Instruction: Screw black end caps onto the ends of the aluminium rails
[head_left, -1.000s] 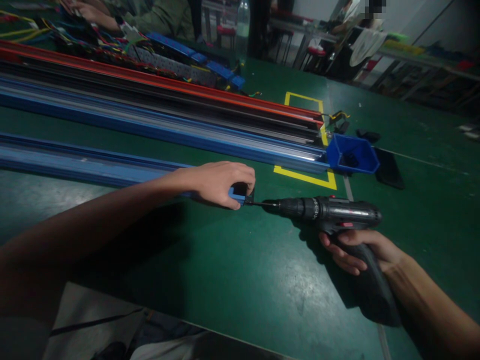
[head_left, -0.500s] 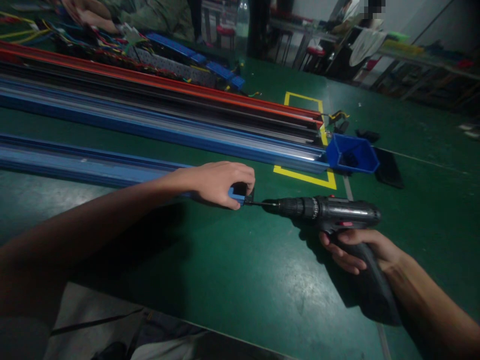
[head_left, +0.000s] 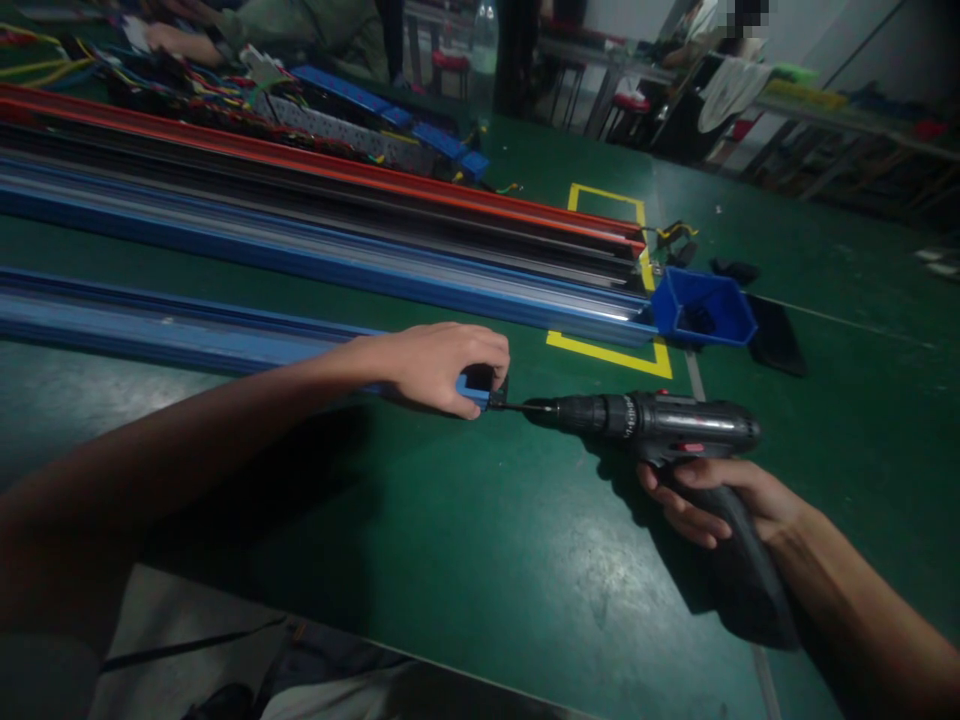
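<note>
My left hand (head_left: 442,370) is closed around the right end of a long blue metal profile (head_left: 225,335) that lies on the green table. A small black end piece (head_left: 498,397) sits at that end, partly hidden by my fingers. In my right hand (head_left: 697,500) is a black cordless drill (head_left: 675,425), held by its handle and pointing left. Its long thin bit (head_left: 529,407) reaches the black end piece; the exact contact spot is too small to make out.
Behind lie more blue, black and orange profiles (head_left: 337,165). A blue bin (head_left: 705,305) stands at their right end, beside a dark flat object (head_left: 778,335). Yellow tape (head_left: 611,355) marks the table. Farther back are wire bundles (head_left: 202,85), a bottle (head_left: 485,45) and another person's sleeve (head_left: 307,35).
My hands, the drill and the profile stay nearly in place. At the back left, the other person's hand and arm have shifted slightly.
</note>
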